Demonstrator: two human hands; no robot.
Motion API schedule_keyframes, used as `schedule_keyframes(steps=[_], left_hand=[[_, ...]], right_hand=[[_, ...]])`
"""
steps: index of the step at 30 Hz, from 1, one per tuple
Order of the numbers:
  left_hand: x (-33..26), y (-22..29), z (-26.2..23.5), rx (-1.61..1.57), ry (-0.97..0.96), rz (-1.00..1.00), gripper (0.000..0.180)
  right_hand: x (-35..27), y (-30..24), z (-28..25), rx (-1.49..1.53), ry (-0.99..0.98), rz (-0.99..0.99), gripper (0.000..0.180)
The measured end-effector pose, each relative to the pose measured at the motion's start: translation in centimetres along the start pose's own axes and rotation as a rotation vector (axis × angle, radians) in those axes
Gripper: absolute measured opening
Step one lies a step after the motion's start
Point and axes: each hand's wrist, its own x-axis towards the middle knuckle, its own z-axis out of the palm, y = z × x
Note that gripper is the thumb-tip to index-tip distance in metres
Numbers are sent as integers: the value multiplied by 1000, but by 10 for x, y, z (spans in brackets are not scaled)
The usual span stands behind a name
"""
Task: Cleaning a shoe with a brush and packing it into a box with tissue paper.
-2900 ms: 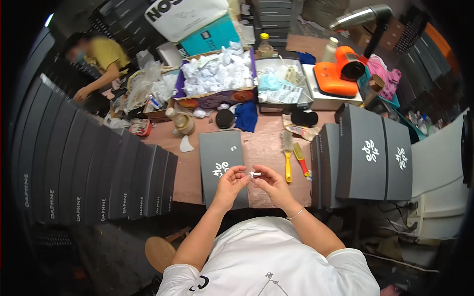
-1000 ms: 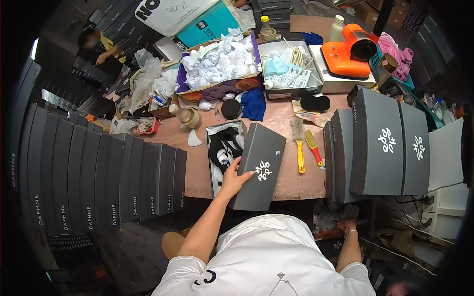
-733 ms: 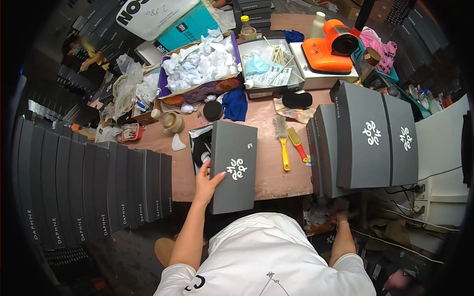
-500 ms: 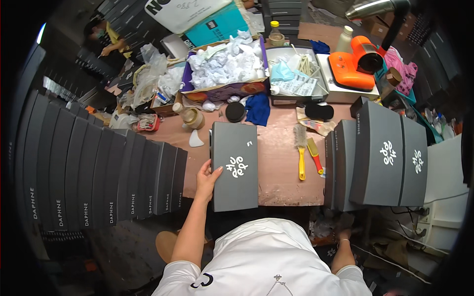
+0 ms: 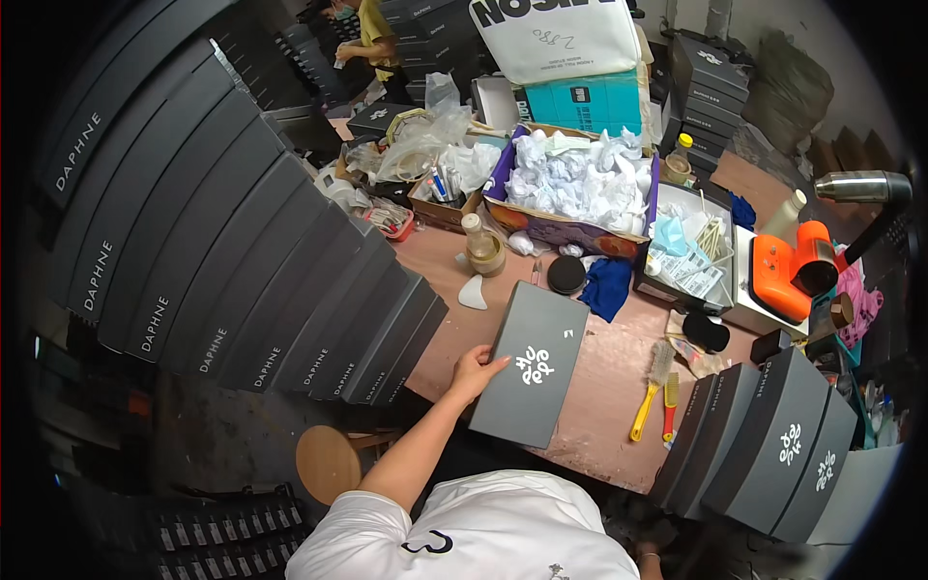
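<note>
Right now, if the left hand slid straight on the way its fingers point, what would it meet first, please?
The left hand already rests on the flat grey rectangular box lid; its fingers point across that lid. Beyond it, probably the yellow-handled brush.

The left hand rests on the left edge of a closed box lying on the table. Right of it lie two brushes; beyond, a carton of crumpled paper.

A packing workshop: rows of dark grey lidded cardboard boxes flank a cluttered pink-brown bench, with a carton of crumpled white tissue paper and brushes.
</note>
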Motion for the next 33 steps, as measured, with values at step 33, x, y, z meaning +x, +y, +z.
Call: schedule_keyframes(steps=[33], left_hand=[[-23,16,-23,364,182,-118,46]], right_hand=[[59,-815,-558,144,212,-1166,38]])
